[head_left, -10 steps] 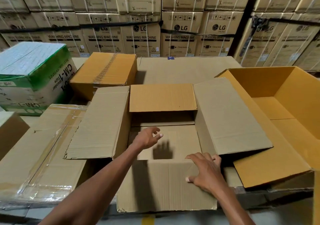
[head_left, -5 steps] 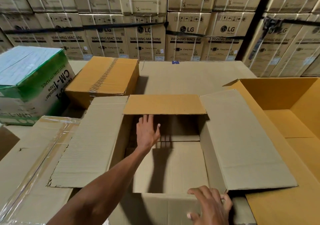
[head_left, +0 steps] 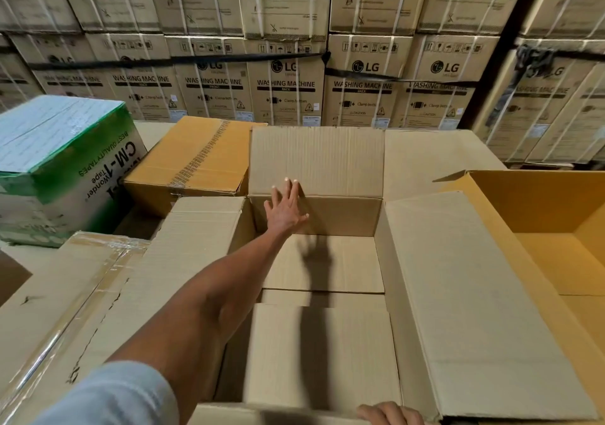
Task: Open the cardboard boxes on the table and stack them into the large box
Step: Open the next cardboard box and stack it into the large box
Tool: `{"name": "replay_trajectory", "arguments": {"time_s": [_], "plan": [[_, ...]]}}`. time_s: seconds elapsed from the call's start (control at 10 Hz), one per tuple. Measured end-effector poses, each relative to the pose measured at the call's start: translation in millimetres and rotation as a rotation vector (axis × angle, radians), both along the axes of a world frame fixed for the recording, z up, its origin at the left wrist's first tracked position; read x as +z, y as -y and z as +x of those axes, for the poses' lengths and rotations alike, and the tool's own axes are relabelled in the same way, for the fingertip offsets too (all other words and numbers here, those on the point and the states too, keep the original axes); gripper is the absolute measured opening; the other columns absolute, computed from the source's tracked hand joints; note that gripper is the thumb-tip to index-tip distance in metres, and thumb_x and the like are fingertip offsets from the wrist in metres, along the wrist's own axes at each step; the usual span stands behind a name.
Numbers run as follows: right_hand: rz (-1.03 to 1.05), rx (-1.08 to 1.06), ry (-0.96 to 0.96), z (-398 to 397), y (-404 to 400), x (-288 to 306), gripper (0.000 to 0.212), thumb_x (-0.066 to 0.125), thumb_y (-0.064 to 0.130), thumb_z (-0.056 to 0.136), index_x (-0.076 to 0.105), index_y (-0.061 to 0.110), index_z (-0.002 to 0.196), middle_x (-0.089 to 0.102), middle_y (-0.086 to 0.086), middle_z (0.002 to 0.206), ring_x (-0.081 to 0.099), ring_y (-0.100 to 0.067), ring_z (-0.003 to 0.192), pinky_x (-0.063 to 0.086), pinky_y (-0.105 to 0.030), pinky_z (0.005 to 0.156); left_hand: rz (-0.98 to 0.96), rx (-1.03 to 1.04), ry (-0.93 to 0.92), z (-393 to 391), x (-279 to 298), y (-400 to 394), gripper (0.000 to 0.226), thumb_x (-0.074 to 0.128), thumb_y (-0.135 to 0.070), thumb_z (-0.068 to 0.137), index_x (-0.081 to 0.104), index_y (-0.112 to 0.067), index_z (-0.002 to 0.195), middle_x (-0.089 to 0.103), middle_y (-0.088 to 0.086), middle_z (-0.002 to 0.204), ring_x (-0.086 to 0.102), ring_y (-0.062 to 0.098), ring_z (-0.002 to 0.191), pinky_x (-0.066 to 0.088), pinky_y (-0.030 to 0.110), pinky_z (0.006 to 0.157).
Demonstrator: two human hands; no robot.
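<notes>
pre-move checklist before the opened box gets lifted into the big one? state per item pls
1. Far flap folded up and back: ok, left hand lies flat against it at the fold.
2. Side flaps spread outward: ok, both lie open.
3. Near flap held: cannot tell, right hand shows only at the frame's bottom edge.
4. Opened box empty inside: ok, only the bottom flaps show.
5. Large yellow box open to receive: ok, mouth open on the right; its full floor is out of frame.
6. Path to it clear: not ok, the right side flap lies over the large box's near flap.
</notes>
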State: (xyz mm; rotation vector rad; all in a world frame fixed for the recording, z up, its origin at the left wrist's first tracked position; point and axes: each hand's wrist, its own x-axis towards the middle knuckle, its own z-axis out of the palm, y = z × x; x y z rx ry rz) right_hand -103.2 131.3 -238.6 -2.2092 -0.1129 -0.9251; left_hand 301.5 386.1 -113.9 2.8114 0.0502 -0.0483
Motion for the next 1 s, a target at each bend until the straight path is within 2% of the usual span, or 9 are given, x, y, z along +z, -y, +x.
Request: {"name": "replay_trajectory", "arguments": {"time_s": [0.1, 0.2, 0.3, 0.4, 0.5, 0.6, 0.8, 0.9, 1.0], "plan": [[-0.062, 0.091, -0.278, 7.2, -74.3, 32.2, 0.062, 0.074, 0.088, 0.016, 0.048, 0.052, 0.059, 0.022, 0.019, 0.043, 0.022, -0.005, 0.044, 0.010, -0.038, 0.054, 0.027, 0.008, -0.044, 10.7, -11.3, -4.3, 0.086, 0.065, -0.043, 0.090, 0.013, -0.027, 0.157, 0.010, -0.004, 0.166, 0.006, 0.034, 0.151, 0.018, 0.063, 0.116], [-0.120, 0.353, -0.476, 11.3, -140.2, 38.4, 0.055, 0.075, 0.084, 0.025, 0.051, 0.055, 0.064, 0.029, 0.023, 0.047, 0.029, -0.001, 0.048, 0.014, -0.034, 0.055, 0.026, -0.007, -0.033, 18.2, -14.1, -10.1, 0.062, 0.066, -0.044, 0.088, 0.037, -0.025, 0.140, 0.039, 0.001, 0.150, 0.022, 0.033, 0.143, 0.032, 0.060, 0.108], [-0.164, 0.164, -0.525, 15.4, -189.8, 54.3, 0.049, 0.075, 0.079, 0.033, 0.053, 0.057, 0.070, 0.035, 0.025, 0.052, 0.035, 0.002, 0.054, 0.018, -0.030, 0.057, -0.037, -0.040, -0.081, 16.2, -9.5, -17.3, 0.064, 0.064, -0.045, 0.090, 0.036, -0.025, 0.144, 0.036, 0.002, 0.152, 0.019, 0.032, 0.144, 0.035, 0.057, 0.107], [-0.295, 0.093, -0.542, -1.3, -123.4, 71.2, 0.045, 0.072, 0.074, 0.039, 0.056, 0.056, 0.077, 0.041, 0.027, 0.059, 0.041, 0.004, 0.061, 0.022, -0.026, 0.061, -0.070, -0.083, -0.088, 1.6, -1.6, -25.8, 0.077, 0.063, -0.045, 0.092, 0.023, -0.025, 0.155, 0.024, 0.000, 0.162, 0.010, 0.030, 0.151, 0.028, 0.059, 0.112], [-0.494, 0.221, -0.741, 15.3, -37.3, 91.7, 0.038, 0.067, 0.062, 0.049, 0.059, 0.051, 0.085, 0.047, 0.024, 0.066, 0.052, 0.000, 0.065, 0.029, -0.024, 0.066, -0.083, -0.062, -0.062, -30.6, 3.6, -35.3, 0.079, 0.060, -0.048, 0.092, 0.021, -0.024, 0.157, 0.026, 0.007, 0.161, 0.023, 0.034, 0.147, 0.028, 0.057, 0.113], [-0.392, 0.301, -0.854, 22.9, -31.7, 112.1, 0.057, 0.064, 0.079, 0.037, 0.056, 0.059, 0.089, 0.046, 0.033, 0.073, 0.035, 0.014, 0.080, 0.021, -0.026, 0.069, -0.126, -0.012, -0.020, -73.9, -3.0, -59.6, 0.067, 0.058, -0.050, 0.092, 0.039, -0.020, 0.149, 0.038, 0.008, 0.153, 0.035, 0.033, 0.138, 0.034, 0.050, 0.110], [-0.488, 0.242, -0.909, 23.7, -29.9, 116.5, 0.079, 0.063, 0.072, 0.024, 0.049, 0.063, 0.101, 0.040, 0.043, 0.091, 0.044, 0.011, 0.080, 0.012, -0.030, 0.066, -0.456, 0.068, 0.147, -172.8, -1.8, -132.7, 0.032, 0.064, -0.045, 0.091, 0.065, -0.029, 0.119, 0.048, 0.001, 0.138, 0.046, 0.019, 0.127, 0.044, 0.038, 0.106], [-0.514, 0.167, -0.992, 18.9, -33.8, 120.4, 0.075, 0.071, 0.065, 0.022, 0.051, 0.069, 0.094, 0.042, 0.049, 0.093, 0.048, 0.011, 0.085, 0.015, -0.030, 0.077, -0.379, 0.239, 0.242, -205.6, 5.0, -173.0, 0.028, 0.064, -0.043, 0.090, 0.067, -0.031, 0.116, 0.049, 0.000, 0.140, 0.047, 0.020, 0.128, 0.044, 0.042, 0.108], [-0.592, 0.143, -1.018, 14.4, -39.8, 127.4, 0.069, 0.072, 0.065, 0.039, 0.046, 0.069, 0.103, 0.038, 0.050, 0.104, 0.039, 0.013, 0.102, 0.013, -0.030, 0.085, -0.209, 0.507, 0.119, -230.8, 6.6, -215.2, 0.052, 0.064, -0.054, 0.088, 0.057, -0.027, 0.131, 0.043, 0.012, 0.149, 0.041, 0.034, 0.135, 0.035, 0.059, 0.111]]}}
